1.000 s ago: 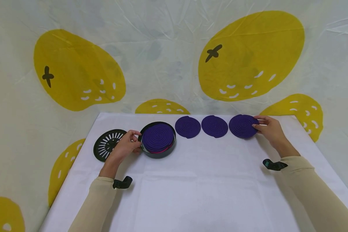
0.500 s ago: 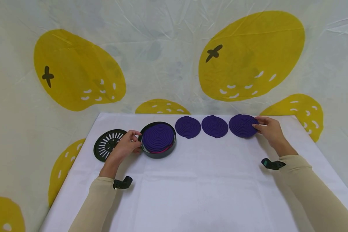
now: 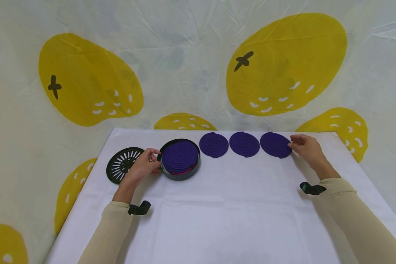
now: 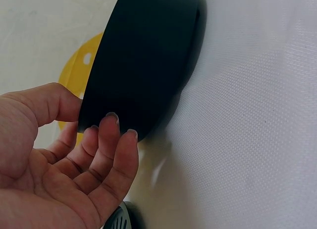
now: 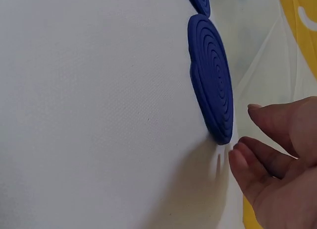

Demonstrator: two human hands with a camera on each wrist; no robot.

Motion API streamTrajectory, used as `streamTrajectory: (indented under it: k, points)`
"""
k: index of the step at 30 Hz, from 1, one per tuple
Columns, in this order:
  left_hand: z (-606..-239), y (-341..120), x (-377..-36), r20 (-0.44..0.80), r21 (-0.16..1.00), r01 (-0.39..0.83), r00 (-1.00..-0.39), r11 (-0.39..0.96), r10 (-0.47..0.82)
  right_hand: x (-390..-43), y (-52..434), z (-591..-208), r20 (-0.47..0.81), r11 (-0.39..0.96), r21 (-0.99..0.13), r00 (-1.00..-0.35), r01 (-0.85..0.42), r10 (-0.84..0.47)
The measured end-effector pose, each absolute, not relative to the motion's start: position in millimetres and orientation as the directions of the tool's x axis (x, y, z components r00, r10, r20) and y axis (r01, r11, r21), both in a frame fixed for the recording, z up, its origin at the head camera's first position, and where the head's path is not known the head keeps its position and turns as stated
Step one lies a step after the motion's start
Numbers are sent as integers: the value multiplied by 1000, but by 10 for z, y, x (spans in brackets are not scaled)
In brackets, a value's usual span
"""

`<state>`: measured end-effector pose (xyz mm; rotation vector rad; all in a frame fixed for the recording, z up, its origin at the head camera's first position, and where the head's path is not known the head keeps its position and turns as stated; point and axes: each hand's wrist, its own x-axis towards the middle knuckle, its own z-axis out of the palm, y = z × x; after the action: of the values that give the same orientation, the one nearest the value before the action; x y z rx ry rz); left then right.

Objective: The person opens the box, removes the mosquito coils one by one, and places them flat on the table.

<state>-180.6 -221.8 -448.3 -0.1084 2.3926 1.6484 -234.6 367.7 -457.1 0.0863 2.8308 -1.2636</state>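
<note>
Three purple coils (image 3: 244,144) lie in a row near the table's (image 3: 217,220) far edge, with open cloth nearer you. Your right hand (image 3: 305,147) hovers released just beside the rightmost coil (image 3: 275,145). Your left hand (image 3: 144,165) grasps the black tin (image 3: 180,173) by its rim.

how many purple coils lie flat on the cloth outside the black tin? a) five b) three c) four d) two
b: three purple coils lie in a row on the white cloth to the right of the black tin, which holds another stack of its own.
</note>
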Motion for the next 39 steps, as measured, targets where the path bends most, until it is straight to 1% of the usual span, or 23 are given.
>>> streamTrajectory:
  k: [2,5,13,23,29,35,39]
  points:
    - [-4485,-2224,-1809,-232,911,-190,-970,365,73,-2335,3653,-4547,-58,722,-689,-998,63,32]
    - [-4494,-2234,-1822,-229,914,-186,-970,361,78,-2324,3570,-4499,-46,737,-673,-998,54,31]
    - [-4501,-2242,-1831,-233,912,-190,-969,364,77,-2310,3333,-4383,33,704,-710,-999,-15,13]
    - [-4501,-2234,-1831,-225,910,-181,-971,374,78,-2308,3058,-4289,58,610,-791,-998,-42,7]
    - [-4495,-2231,-1828,-230,909,-184,-970,374,82,-2343,2888,-4228,49,535,-844,-999,-40,1]
    - [-4487,-2227,-1826,-229,913,-186,-970,363,79,-2374,2682,-4178,45,452,-890,-998,-62,-49]
    - [-4503,-2239,-1833,-229,913,-185,-970,364,81,-2368,2548,-4174,31,425,-902,-995,-69,-96]
